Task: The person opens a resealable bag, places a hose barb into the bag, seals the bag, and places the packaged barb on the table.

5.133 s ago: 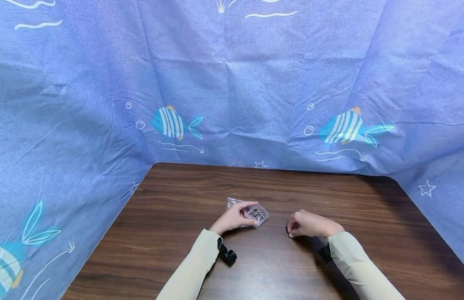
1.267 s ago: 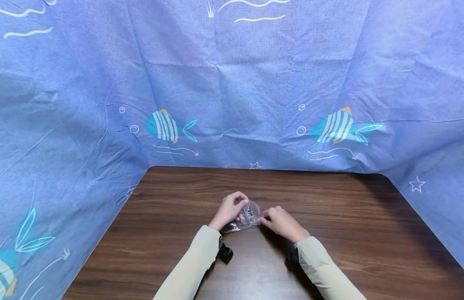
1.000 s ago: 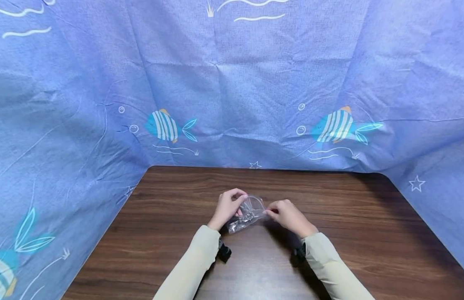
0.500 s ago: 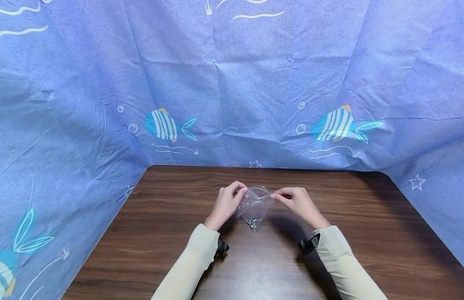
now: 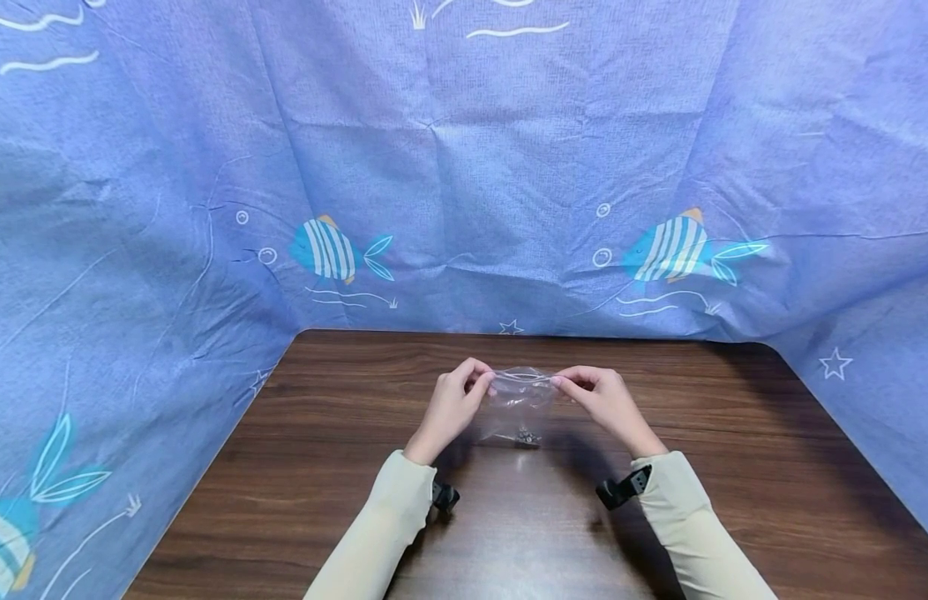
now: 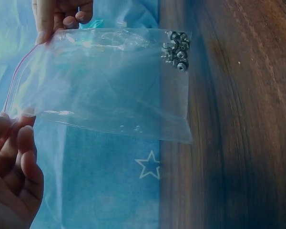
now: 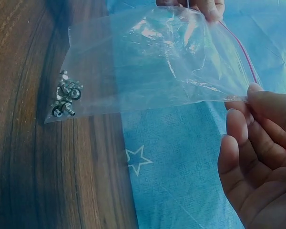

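Note:
A clear zip bag point(image 5: 518, 407) hangs upright between both hands, a red line along its top edge. My left hand point(image 5: 451, 408) pinches one top corner between thumb and finger; my right hand point(image 5: 608, 406) pinches the opposite corner. In the head view the mouth between them shows a narrow gap. Small shiny metal pieces point(image 6: 176, 50), looking like screws or nuts, lie bunched in a bottom corner on the right hand's side. The right wrist view shows the same metal pieces point(image 7: 66, 95) through the plastic. Whether the bag's bottom touches the table I cannot tell.
The brown wood-grain table point(image 5: 344, 467) spreads out under the hands. A blue cloth point(image 5: 464, 183) printed with fish and stars hangs behind it and along the sides. Black wrist cameras point(image 5: 620, 490) are strapped under both wrists.
Earlier the right hand was apart, down at the table, while the left held the bag. Now both hands pinch its top, raised and spread wider; the metal pieces have dropped to the bottom.

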The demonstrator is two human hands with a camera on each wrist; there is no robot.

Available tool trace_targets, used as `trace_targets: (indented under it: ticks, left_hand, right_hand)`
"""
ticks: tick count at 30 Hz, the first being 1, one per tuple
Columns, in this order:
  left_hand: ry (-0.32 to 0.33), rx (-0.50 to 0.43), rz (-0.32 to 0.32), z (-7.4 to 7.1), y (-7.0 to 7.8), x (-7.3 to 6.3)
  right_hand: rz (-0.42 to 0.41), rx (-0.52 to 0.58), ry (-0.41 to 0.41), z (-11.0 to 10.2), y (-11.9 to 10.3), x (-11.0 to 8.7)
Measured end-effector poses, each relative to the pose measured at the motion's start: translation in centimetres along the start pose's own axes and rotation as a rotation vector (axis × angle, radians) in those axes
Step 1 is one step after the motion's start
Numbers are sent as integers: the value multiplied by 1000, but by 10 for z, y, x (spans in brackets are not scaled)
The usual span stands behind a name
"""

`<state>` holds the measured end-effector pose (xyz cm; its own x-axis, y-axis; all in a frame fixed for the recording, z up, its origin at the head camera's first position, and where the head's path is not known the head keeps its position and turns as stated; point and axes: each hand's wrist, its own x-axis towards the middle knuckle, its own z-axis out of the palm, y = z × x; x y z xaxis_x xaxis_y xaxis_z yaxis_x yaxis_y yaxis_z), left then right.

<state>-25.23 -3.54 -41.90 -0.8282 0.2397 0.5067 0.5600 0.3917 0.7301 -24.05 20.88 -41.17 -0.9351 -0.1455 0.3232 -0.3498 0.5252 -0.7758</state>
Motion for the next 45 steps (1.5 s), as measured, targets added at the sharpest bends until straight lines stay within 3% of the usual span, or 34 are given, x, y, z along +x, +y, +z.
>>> trace_targets:
  ticks: [19, 32, 45]
  left_hand:
    - [84, 81, 19, 7, -6, -5]
    - [29, -2, -38, 6, -8, -2]
    - [-26, 27, -24, 4, -4, -1]
  right_hand:
    - [-35, -59, 1, 8, -4, -3]
    - [-39, -49, -8, 7, -6, 1]
    - [-32, -29, -42, 7, -6, 3]
